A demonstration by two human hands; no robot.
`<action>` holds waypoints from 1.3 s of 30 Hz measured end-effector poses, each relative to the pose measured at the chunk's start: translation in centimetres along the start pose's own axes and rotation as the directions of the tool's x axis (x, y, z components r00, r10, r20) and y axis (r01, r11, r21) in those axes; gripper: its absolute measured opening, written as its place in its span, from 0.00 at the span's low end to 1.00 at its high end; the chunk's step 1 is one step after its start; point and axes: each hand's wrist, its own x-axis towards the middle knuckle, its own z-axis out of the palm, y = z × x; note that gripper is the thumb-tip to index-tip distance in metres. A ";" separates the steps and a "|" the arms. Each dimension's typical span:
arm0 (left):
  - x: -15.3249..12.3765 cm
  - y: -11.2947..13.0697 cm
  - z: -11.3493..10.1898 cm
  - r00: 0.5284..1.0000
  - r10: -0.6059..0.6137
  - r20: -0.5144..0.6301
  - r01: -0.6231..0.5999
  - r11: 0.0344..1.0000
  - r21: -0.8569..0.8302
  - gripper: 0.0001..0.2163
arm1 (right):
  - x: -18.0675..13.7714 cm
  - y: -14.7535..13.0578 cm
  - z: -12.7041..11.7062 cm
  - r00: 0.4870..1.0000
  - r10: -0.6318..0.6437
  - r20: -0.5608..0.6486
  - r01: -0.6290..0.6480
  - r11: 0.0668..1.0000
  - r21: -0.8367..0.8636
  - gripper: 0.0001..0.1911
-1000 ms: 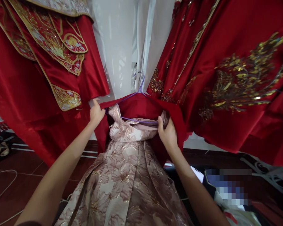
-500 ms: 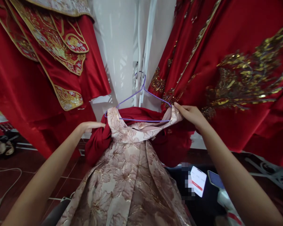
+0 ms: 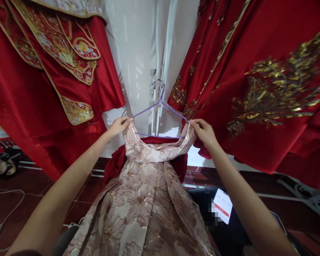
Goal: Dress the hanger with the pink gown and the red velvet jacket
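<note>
A pale pink floral dress (image 3: 141, 188) with gold threads hangs from a purple hanger (image 3: 147, 108) in front of me. My left hand (image 3: 120, 126) pinches the dress's left shoulder strap by the hanger's end. On the other side my right hand (image 3: 203, 132) pinches the right strap at the hanger's other end. Behind the bodice lies dark red cloth (image 3: 114, 163), partly hidden by the dress. The skirt spreads down toward me, its lower end out of view.
Red embroidered garments (image 3: 106, 81) hang at left, and a red gown (image 3: 256, 149) with gold sequins at right. A lit phone (image 3: 223, 206) lies on a dark surface at lower right. A white cable (image 3: 22, 206) and shoes (image 3: 6, 167) are on the tiled floor at left.
My left hand has moved up and right from the red cloth to the left strap. The right strap has shifted inward with my right hand. The red cloth behind has dropped and bunched smaller.
</note>
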 end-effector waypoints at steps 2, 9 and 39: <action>0.0 -0.1 0.1 1.000 0.017 0.000 -0.017 0.999 -0.041 0.18 | 0.2 0.1 0.0 1.000 0.000 -0.014 0.001 1.000 0.018 0.16; -2.2 -0.8 -0.3 0.973 -0.123 -0.197 0.100 0.987 -0.124 0.18 | 0.5 0.7 -0.9 0.976 0.170 -0.138 -0.148 0.977 0.155 0.16; -4.3 7.6 7.9 0.902 0.364 0.233 -0.417 0.875 0.247 0.18 | -9.9 1.8 0.0 0.840 0.483 -0.246 -0.240 0.738 0.631 0.14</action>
